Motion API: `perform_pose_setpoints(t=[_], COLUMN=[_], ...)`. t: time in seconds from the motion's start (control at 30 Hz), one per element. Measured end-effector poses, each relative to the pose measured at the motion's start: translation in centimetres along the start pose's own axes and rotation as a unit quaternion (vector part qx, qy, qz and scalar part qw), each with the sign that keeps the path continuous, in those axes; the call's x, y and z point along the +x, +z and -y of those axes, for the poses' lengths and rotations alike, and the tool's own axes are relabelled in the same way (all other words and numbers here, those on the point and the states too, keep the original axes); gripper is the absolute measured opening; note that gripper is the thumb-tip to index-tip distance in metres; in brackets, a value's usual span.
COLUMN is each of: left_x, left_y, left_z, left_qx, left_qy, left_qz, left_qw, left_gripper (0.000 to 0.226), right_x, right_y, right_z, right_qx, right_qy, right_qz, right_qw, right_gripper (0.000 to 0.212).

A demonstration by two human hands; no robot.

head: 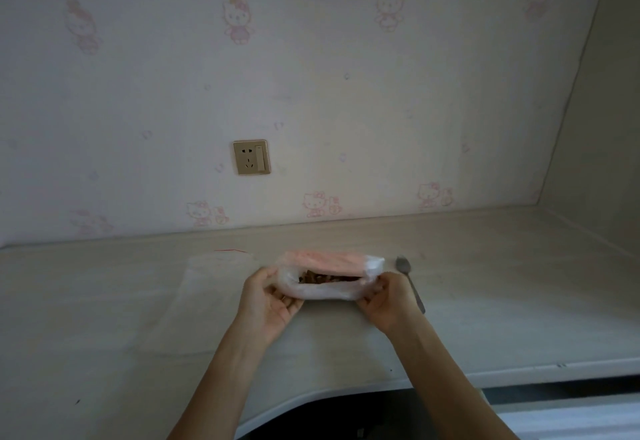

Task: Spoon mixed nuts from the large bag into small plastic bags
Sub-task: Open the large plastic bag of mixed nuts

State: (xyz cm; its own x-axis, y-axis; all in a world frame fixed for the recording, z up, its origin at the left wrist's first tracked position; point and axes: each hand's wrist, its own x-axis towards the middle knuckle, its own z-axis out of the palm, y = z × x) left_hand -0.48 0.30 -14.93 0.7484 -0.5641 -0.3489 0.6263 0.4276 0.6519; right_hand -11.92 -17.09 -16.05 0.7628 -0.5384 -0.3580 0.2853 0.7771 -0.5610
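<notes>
Near edge of desk (346, 363) curved inward at bottom centre, both forearms crossing it from below. Pale bare surface between that edge and the hands.

Left hand (272, 304) curled round the left end of large bag (322, 292): thumb on top at the mouth corner, fingers tucked under and against the plastic. Right hand (384, 302) gripping the right end likewise, fingers bent into the bunched film, knuckles toward camera. Neither hand spread; both closed onto the plastic, mouth stretched between them.

Bag resting on desk between the two grips, mouth gaping toward camera as a wide slit. Mixed nuts (317, 278) visible inside as a dark brown mass, just beyond the near lip. Upper lip pink-tinted, lying flat past the opening; print blurred, not readable.

Just right of the right-hand grip: spoon (408, 278), lying flat, bowl away from camera, handle running back toward the near side behind the right wrist. Touching the hand or only passing behind it, cannot tell.

Left of the left-hand grip: small plastic bags (204, 297), clear, flat on desk, possibly more than one stacked, outline faint. Red strip at their far end.

Open surface wide to left and right of both grips.

Beyond the bag: short strip of desk, then the back edge against wall (346, 110) with pink cartoon-cat paper. Socket plate (251, 157) above, beyond the left grip. Side panel (599, 110) closing the far right corner.
</notes>
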Motion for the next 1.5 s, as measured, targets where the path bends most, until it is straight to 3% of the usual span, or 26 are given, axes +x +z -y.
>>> perform_pose_setpoints(t=[0.1, 0.23, 0.4, 0.5, 0.53, 0.67, 0.8, 0.93, 1.03, 1.07, 1.1, 1.2, 1.27, 1.33, 1.37, 1.43, 1.5], left_x=[0.4, 0.9, 0.9, 1.2, 1.5, 2.7, 3.9, 4.1, 3.9, 3.9, 3.9, 3.8, 3.8, 4.6, 5.0, 5.7, 6.1], left_y=[-0.1, -1.4, -1.4, -0.7, -0.5, -0.2, 0.3, 0.8, 0.8, 0.7, 0.6, 0.0, 0.0, 0.1, 0.2, 0.2, 0.1], left_z=[0.2, 0.0, -0.4, -0.7, -0.9, -1.3, -1.0, -1.0, -1.5, -1.7, -2.0, -2.9, -3.4, -3.5, -3.4, -3.2, -3.1], left_qx=[0.111, 0.269, 0.398, 0.424, 0.430, 0.415, 0.287, 0.193, 0.265, 0.325, 0.397, 0.557, 0.609, 0.663, 0.684, 0.706, 0.694], left_qy=[0.038, 0.097, 0.164, 0.170, 0.167, 0.143, 0.077, 0.009, 0.009, 0.022, 0.049, 0.182, 0.245, 0.293, 0.312, 0.339, 0.367], left_qz=[-0.007, -0.061, -0.088, -0.093, -0.099, -0.111, -0.135, -0.085, -0.132, -0.138, -0.142, -0.117, -0.046, 0.027, 0.050, 0.059, 0.051], left_qw=[0.993, 0.956, 0.898, 0.885, 0.882, 0.892, 0.945, 0.977, 0.955, 0.935, 0.906, 0.802, 0.753, 0.689, 0.657, 0.619, 0.617], left_gripper=[0.035, 0.045, 0.030, 0.035, 0.039, 0.055, 0.040, 0.024, 0.030, 0.034, 0.039, 0.049, 0.061, 0.067, 0.066, 0.054, 0.028], right_x=[-0.1, -0.4, -0.9, -0.4, -0.3, 0.4, 1.5, 2.7, 3.5, 3.7, 3.8, 3.3, 3.1, 3.0, 3.0, 2.9, 2.9], right_y=[0.2, -0.3, -1.8, -1.5, -1.2, 0.0, 0.6, 0.8, 0.8, 0.7, 0.6, 0.4, 0.4, 0.5, 0.8, 1.3, 1.9], right_z=[0.2, 0.3, 0.1, 0.0, -0.1, -0.5, 0.1, 0.8, 1.4, 1.6, 1.8, 2.4, 2.6, 2.7, 2.7, 2.6, 2.3], right_qx=[-0.060, -0.237, -0.449, -0.491, -0.490, -0.473, -0.428, -0.381, -0.397, -0.417, -0.443, -0.557, -0.674, -0.775, -0.803, -0.824, -0.830], right_qy=[-0.018, -0.095, -0.251, -0.290, -0.297, -0.266, -0.206, -0.112, -0.063, -0.070, -0.087, -0.171, -0.282, -0.366, -0.390, -0.419, -0.423], right_qz=[0.005, -0.033, 0.052, 0.065, 0.064, 0.061, 0.026, -0.030, -0.033, -0.027, -0.025, -0.005, 0.018, 0.040, 0.051, 0.080, 0.095], right_qw=[0.998, 0.966, 0.856, 0.819, 0.817, 0.838, 0.880, 0.917, 0.915, 0.906, 0.892, 0.813, 0.683, 0.513, 0.447, 0.373, 0.351], right_gripper=[0.024, 0.022, 0.044, 0.015, 0.012, 0.039, 0.048, 0.054, 0.039, 0.024, 0.024, 0.078, 0.090, 0.088, 0.084, 0.069, 0.049])
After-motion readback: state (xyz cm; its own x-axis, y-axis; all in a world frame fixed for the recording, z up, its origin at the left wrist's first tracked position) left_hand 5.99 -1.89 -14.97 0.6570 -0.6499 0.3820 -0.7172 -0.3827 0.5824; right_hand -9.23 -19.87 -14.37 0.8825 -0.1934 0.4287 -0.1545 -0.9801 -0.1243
